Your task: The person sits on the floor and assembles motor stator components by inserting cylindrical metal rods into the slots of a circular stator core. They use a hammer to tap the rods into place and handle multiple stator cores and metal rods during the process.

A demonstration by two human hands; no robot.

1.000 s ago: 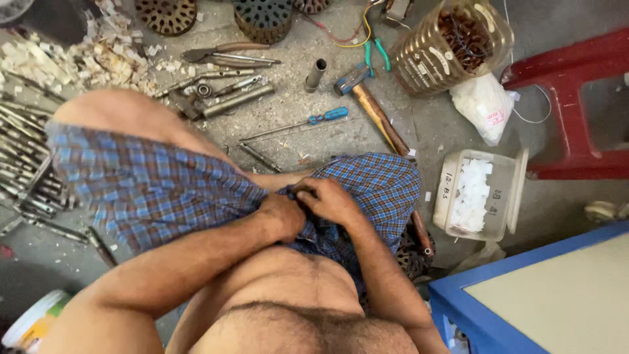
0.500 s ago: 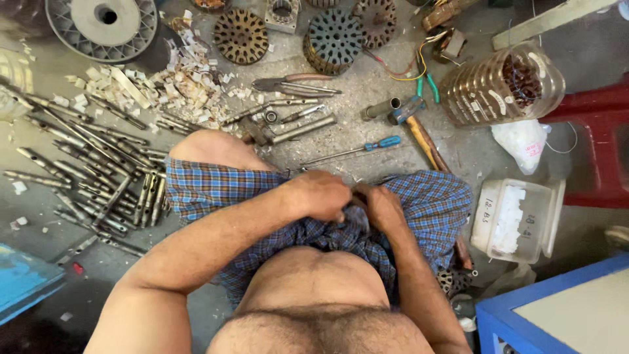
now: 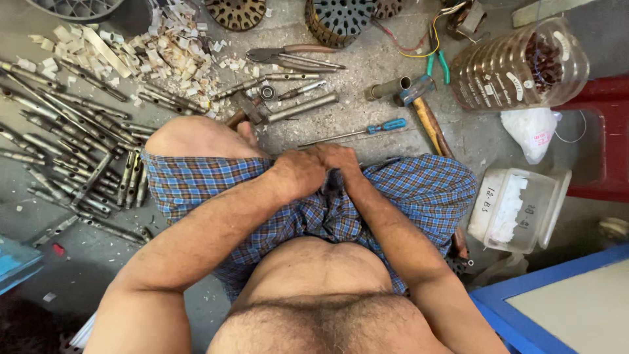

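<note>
While both hands' grip (image 3: 321,167) seemingly bunches checked cloth (image 3: 419,190), a clear jar (image 3: 517,62) holds reddish bits.

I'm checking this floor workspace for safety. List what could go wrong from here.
1. The screwdriver with the blue handle lies just ahead of both hands, left hand and right hand, its tip pointing toward the bare knee; leaning forward could mean a jab.
2. Loose metal rods crowd the floor beside the left leg; they may roll or pinch underfoot.
3. The hammer lies close by the right thigh.
</note>
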